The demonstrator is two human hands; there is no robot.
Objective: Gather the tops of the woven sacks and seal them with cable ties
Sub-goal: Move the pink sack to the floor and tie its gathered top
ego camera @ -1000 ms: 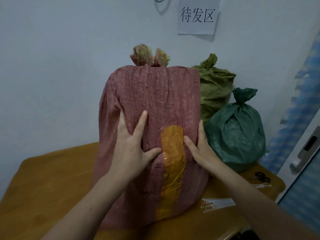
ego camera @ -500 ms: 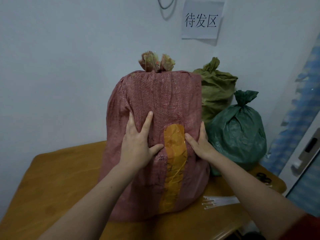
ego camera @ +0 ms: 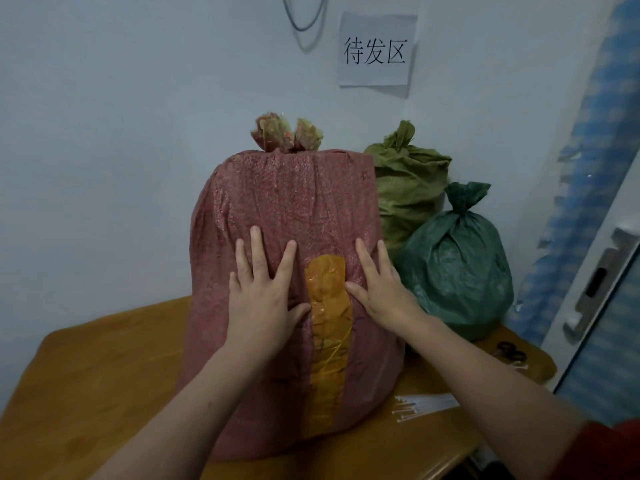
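Both the left hand (ego camera: 259,299) and right hand (ego camera: 381,289) press spread, straight fingers (ego camera: 256,251) flat against the tied red woven sack (ego camera: 294,202), upright mid-desk (ego camera: 86,375), flanking its orange tape strip (ego camera: 327,341).

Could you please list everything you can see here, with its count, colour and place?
red woven sack: one, dull red, upright mid-table, top bunched
tape strip: one, orange, down the red sack's front
olive sack: one, olive green, behind the red sack to the right, top gathered
dark green sack: one, dark green, right of the red sack, top gathered
cable ties: a bundle, white, on the table by the red sack's right base
scissors: one pair, dark, far right of the table
table: one, brown wood
paper sign: one, white, on the wall
wire: one, grey, on the wall at the top
door handle: one, silver, right edge
left hand: flat on the sack, left of the tape
right hand: flat on the sack, right of the tape
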